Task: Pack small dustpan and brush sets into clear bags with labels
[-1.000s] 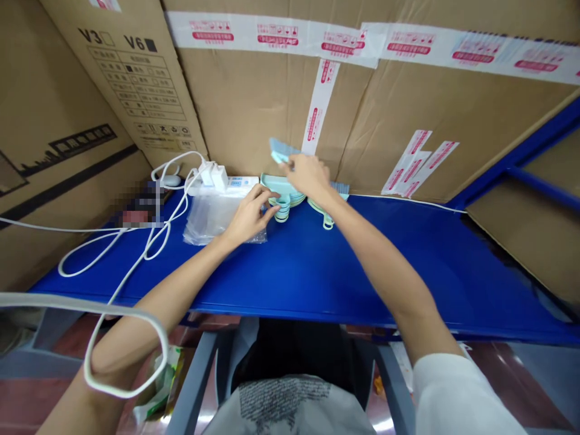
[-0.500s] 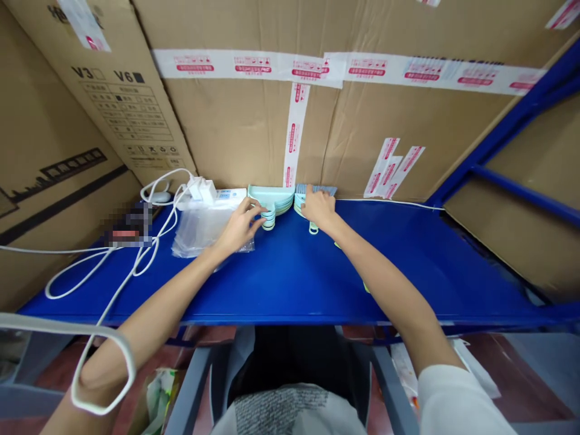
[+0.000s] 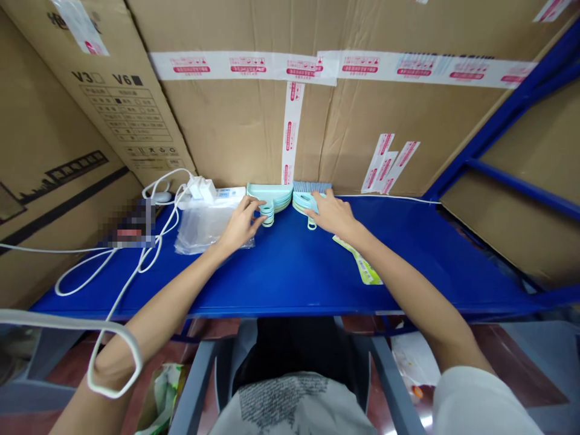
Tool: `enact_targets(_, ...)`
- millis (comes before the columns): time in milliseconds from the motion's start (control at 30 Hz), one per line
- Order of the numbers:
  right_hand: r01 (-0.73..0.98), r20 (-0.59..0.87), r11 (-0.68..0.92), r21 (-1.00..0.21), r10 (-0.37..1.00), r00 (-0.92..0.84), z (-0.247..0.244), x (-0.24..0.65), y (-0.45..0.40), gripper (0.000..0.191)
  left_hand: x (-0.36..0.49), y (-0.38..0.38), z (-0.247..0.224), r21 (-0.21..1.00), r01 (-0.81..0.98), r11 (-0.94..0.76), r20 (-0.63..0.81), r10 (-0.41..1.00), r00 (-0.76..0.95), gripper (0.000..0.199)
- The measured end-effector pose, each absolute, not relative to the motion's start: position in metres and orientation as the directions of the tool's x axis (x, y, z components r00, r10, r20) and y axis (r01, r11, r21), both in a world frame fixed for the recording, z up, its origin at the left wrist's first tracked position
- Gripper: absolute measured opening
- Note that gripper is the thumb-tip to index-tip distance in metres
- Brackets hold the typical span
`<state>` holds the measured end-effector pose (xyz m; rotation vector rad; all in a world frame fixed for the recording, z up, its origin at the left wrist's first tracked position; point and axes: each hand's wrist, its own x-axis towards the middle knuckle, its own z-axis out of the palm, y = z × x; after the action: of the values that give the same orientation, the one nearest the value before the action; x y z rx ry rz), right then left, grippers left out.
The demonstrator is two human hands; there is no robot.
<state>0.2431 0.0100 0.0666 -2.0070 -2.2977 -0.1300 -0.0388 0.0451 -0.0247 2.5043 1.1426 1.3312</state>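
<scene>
A stack of mint-green dustpans [image 3: 272, 192] stands against the cardboard at the back of the blue table. My left hand [image 3: 244, 222] has thumb and forefinger closed round the stacked handles. Just right of the dustpans lies a pile of small brushes [image 3: 301, 200], the top one blue with grey-blue bristles along the back. My right hand [image 3: 335, 214] reaches over this pile, thumb on its near side and fingertips near the bristles. Beneath my right forearm, a green and yellow printed card [image 3: 366, 270] lies on the table.
Clear plastic bags [image 3: 202, 229] lie left of my left hand, in front of a white box and a white plug adapter [image 3: 202, 188]. White cables [image 3: 136, 266] loop over the left side. Tall cardboard [image 3: 235, 133] backs the blue table [image 3: 281, 278]; a blue frame [image 3: 498, 130] stands right.
My right hand has shifted slightly right, its fingers more spread over the brushes. More of the blue top brush and the green card now shows. My left hand stays at the dustpan handles.
</scene>
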Motion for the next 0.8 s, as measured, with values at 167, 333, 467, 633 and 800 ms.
enact_targets(167,0.994,0.013,-0.017,0.106,1.000,0.015,0.054,0.290,-0.040,0.065,-0.037,0.045,-0.027,0.382,0.596,-0.707,0.661,0.660,0.359,0.036)
enact_targets(333,0.989,-0.218,-0.083,0.124,0.970,0.109,0.038,0.325,-0.065,0.090,-0.037,0.043,-0.025,0.378,0.596,-0.708,0.666,0.655,0.356,0.037)
enact_targets(467,0.988,-0.128,-0.121,0.100,0.983,0.133,0.028,0.333,-0.097,0.089,-0.038,0.040,-0.022,0.394,0.595,-0.700,0.662,0.665,0.345,0.038)
enact_targets(633,0.998,-0.036,-0.067,-0.010,0.997,0.067,0.014,0.328,-0.125,0.084,-0.037,0.040,-0.023,0.389,0.597,-0.701,0.666,0.662,0.344,0.038)
enact_targets(800,0.990,-0.053,0.048,-0.136,0.997,-0.055,0.011,0.331,-0.119,0.091,-0.032,0.033,-0.020,0.338,0.665,-0.666,0.701,0.650,0.294,0.035)
